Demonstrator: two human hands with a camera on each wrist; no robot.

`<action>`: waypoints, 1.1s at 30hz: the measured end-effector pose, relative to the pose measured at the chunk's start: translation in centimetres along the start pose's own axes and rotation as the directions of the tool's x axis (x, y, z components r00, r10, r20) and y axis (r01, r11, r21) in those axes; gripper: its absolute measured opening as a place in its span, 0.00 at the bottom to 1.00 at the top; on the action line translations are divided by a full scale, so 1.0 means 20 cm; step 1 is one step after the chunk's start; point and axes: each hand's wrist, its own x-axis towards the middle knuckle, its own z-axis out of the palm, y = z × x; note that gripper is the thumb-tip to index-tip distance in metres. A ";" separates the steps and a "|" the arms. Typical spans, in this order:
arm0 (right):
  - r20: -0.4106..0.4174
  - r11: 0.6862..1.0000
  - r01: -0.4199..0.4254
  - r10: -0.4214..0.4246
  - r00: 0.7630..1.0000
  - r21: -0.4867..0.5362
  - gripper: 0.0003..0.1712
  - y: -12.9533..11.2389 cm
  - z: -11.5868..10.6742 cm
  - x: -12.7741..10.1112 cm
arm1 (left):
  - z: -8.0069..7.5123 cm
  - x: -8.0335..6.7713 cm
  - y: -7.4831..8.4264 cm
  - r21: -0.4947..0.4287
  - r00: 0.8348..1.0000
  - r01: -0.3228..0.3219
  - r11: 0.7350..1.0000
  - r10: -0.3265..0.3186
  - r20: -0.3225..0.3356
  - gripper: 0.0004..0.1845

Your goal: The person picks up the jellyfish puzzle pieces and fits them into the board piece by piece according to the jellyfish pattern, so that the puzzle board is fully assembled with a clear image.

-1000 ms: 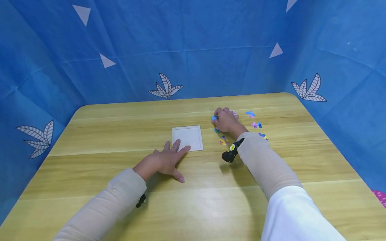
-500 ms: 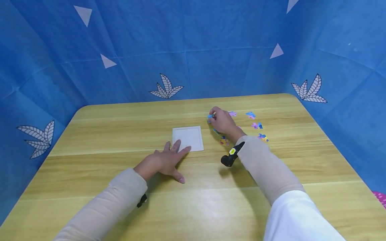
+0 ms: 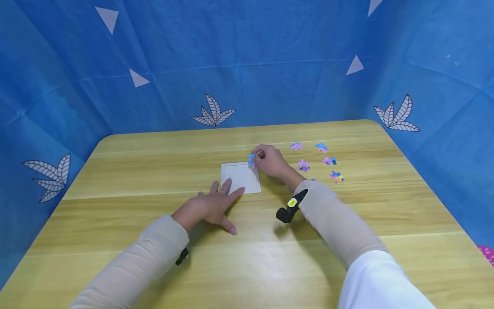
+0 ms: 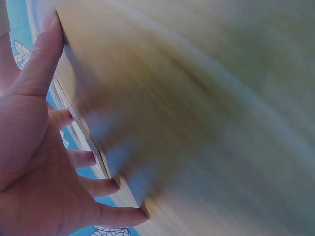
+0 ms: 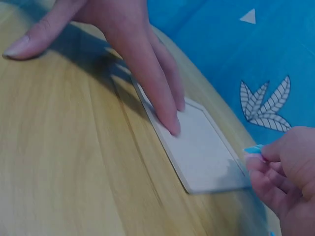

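Note:
A square white puzzle tray (image 3: pixel 240 174) with a raised rim lies flat on the wooden table. My left hand (image 3: pixel 214 207) is spread, its fingertips resting on the tray's near edge and its thumb out on the table; the left wrist view shows the same hand (image 4: pixel 44 162) with fingers straight. Between thumb and fingers, my right hand (image 3: pixel 270 161) pinches a blue and pink jigsaw piece (image 3: pixel 252 160) over the tray's far right corner. In the right wrist view that piece (image 5: pixel 253 149) sticks out from the fingertips, above the tray (image 5: pixel 206 169).
Several jigsaw pieces lie right of the tray, among them a pink one (image 3: pixel 296 146), a pink and purple one (image 3: pixel 303 165) and a yellow and blue one (image 3: pixel 337 176). My right forearm partly covers others. A blue curtain (image 3: pixel 239 64) hangs behind the table (image 3: pixel 154 163).
My right hand has picked up the blue and pink jigsaw piece from the group at the right and carried it left to the tray. The left hand has stayed in place.

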 end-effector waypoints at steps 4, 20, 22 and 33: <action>0.016 0.999 -0.023 0.022 1.000 0.049 0.14 -0.03 0.04 0.00 | 0.00 0.01 -0.01 0.005 1.000 0.002 1.000 -0.002 0.003 0.60; 0.057 0.987 -0.127 0.122 0.991 0.095 0.11 -0.12 0.18 0.04 | 0.00 0.01 -0.01 0.027 1.000 -0.002 1.000 0.002 -0.004 0.60; 0.055 0.990 -0.120 0.116 0.992 0.075 0.11 -0.12 0.20 0.05 | 0.00 0.01 -0.01 0.029 1.000 0.001 1.000 0.000 -0.002 0.60; 0.059 0.995 -0.098 0.100 0.993 -0.024 0.11 -0.16 0.25 0.07 | 0.00 0.00 -0.01 0.048 1.000 -0.001 0.999 0.001 -0.004 0.61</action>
